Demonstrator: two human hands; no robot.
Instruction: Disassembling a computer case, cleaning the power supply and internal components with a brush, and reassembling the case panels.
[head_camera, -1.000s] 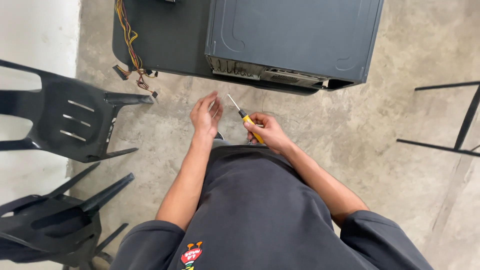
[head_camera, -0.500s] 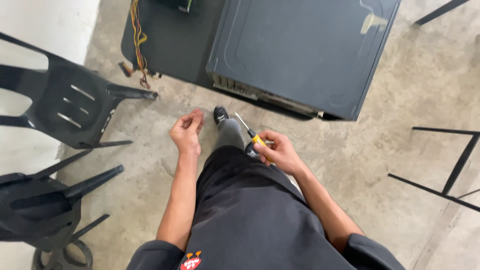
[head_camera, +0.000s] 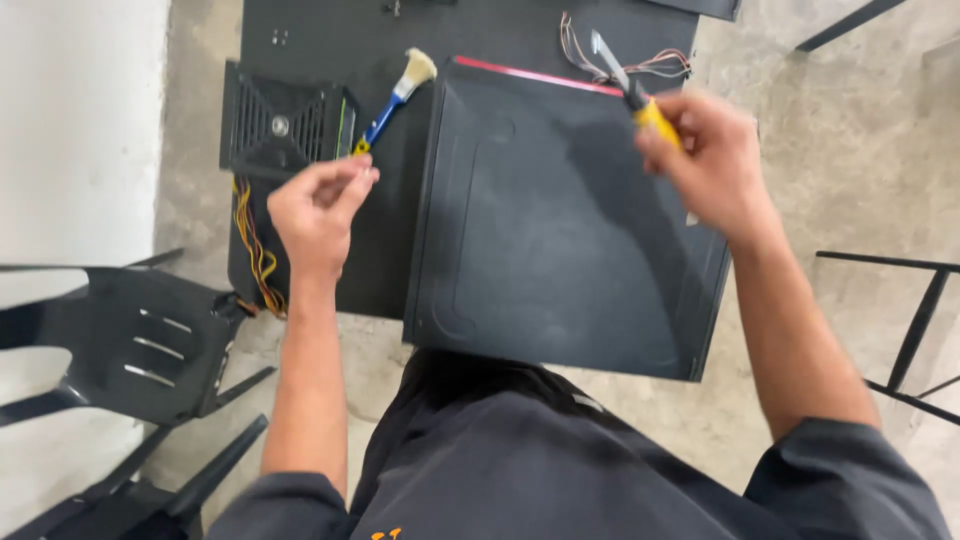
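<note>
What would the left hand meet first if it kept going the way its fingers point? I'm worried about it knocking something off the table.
Probably the blue-handled brush, just past the left hand fingertips, beside the black power supply box. The hand's height above the table is unclear, so it might pass over.

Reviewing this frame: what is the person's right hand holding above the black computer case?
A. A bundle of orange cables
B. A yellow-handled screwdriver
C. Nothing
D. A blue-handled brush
B. The right hand grips a yellow-handled screwdriver over the black computer case, while the blue-handled brush lies on the dark mat beyond the left hand, untouched.
</note>
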